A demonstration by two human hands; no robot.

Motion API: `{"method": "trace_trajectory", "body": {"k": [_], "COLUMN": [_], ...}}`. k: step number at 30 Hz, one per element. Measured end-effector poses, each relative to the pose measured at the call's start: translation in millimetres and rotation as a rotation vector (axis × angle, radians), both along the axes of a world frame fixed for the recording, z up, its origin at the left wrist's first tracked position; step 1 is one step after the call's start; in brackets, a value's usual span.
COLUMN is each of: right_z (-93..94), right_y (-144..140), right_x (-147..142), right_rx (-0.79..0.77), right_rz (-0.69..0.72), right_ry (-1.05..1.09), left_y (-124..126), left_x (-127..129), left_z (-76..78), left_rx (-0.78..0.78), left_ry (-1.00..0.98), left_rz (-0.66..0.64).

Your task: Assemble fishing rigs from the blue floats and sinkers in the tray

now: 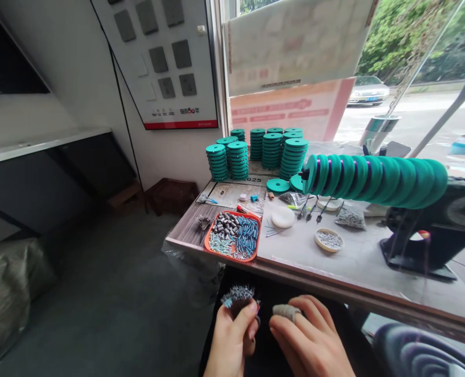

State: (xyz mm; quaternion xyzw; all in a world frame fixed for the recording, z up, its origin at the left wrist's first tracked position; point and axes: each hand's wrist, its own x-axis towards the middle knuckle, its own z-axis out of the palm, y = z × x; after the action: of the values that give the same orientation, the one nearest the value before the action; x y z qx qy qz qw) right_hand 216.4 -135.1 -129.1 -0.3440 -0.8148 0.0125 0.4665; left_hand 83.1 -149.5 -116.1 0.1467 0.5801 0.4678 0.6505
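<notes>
Left hand [232, 335] grips a bristly bundle [238, 296]; orange tray [256, 238] holds grey and blue pieces.

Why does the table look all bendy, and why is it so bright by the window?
In the head view, the wide lens curves the table edge and stretches the row of green discs; daylight through the window washes out the street, while the left hand and right hand sit in dimmer shade below the table.

Matt teal plastic discs [272, 149], glossy orange tray [232, 251], wood-grain table [189, 228]
</notes>
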Motion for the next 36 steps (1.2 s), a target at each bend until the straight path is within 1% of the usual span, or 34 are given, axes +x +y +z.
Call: {"method": "trace_trajectory", "body": {"k": [3, 10, 17, 23, 29, 33, 36], "right_z": [-0.1, 0.5, 2.5, 2.7, -1.2, -2.5, -2.1], "right_y": [-0.4, 0.6, 0.3, 0.0, -0.4, 0.2, 0.3], "right_x": [-0.3, -0.5, 2.5, 0.7, -0.6, 1.8, 3.9], "right_rx": [0.007, -0.008, -0.021, 0.015, 0.002, -0.012, -0.027], "right_rz": [-0.007, -0.004, -0.036, -0.006, 0.002, -0.019, -0.052], "right_ry": [0.001, -0.013, -0.016, 0.007, -0.007, -0.010, -0.003], "left_y": [-0.7, 0.0, -1.6, -1.5, -0.2, -0.7, -1.5], "left_x": [-0.4, -0.6, -0.1, 0.1, 1.0, 0.9, -1.1], "left_z": [-0.4, -2.3, 1.1, 0.6, 0.5, 0.3, -1.6], "left_rx": [-0.008, -0.023, -0.032, -0.026, -0.031, -0.030, -0.023], "left_ry": [-0.033, -0.038, -0.038, -0.034, -0.041, -0.035, 0.012], "left_rz": [0.010, 0.017, 0.020, 0.005, 0.014, 0.022, 0.009]}}
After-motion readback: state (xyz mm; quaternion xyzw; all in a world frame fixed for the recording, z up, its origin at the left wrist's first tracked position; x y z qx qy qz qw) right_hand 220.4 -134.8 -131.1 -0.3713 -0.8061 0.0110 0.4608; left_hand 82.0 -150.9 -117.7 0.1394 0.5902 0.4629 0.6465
